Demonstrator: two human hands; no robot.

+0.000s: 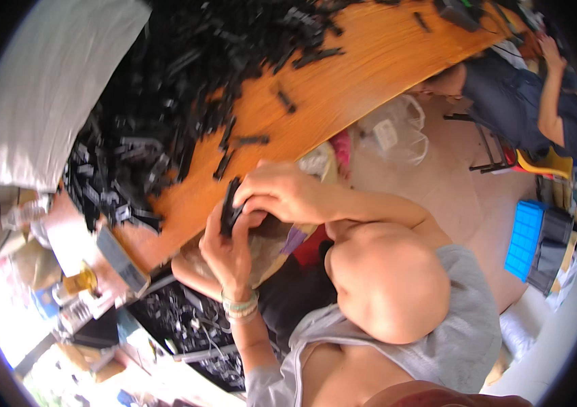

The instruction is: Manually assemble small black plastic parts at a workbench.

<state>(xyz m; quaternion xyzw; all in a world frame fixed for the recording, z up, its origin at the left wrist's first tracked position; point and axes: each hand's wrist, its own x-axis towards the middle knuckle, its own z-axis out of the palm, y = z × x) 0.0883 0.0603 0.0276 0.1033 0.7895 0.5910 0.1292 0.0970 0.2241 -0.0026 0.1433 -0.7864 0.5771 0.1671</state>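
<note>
Left hand [228,254] and right hand [284,192], fingers curled in, pinch a slim black plastic part [231,209] at the view's nine o'clock — a slackened grip could drop it toward the translucent bag [265,252], at its five o'clock.

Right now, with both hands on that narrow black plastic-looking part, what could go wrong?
The narrow black plastic-looking part, held between the fingers of the bare left hand and bare right hand, might slip. If it landed in the jumbled heap of black parts on the orange-brown wooden table, it could be hard to pick out. The stacked pale bracelets around the left wrist might snag if that arm reached into the heap.
</note>
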